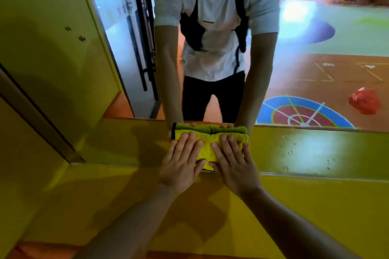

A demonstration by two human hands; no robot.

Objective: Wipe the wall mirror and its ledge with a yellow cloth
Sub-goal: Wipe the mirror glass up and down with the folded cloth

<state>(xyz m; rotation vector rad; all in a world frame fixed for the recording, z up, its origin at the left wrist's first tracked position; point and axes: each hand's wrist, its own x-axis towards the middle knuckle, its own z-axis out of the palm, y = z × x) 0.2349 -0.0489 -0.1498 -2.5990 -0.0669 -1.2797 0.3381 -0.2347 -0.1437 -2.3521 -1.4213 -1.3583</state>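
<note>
A folded yellow cloth [208, 143] with a black hem lies on the yellow ledge [305, 151], its far edge against the foot of the wall mirror [305, 38]. My left hand [182, 160] presses flat on the cloth's left half, fingers spread. On the right half my right hand [232, 160] presses flat in the same way. The mirror shows my reflection in a white T-shirt, with both arms reaching down to the cloth.
A yellow wall panel [52, 48] borders the mirror on the left, with a dark slanted rail [35, 118] running down to the ledge. Reflected in the mirror are a painted floor, a red bag [365, 101] and a doorway. The ledge's front face drops toward me.
</note>
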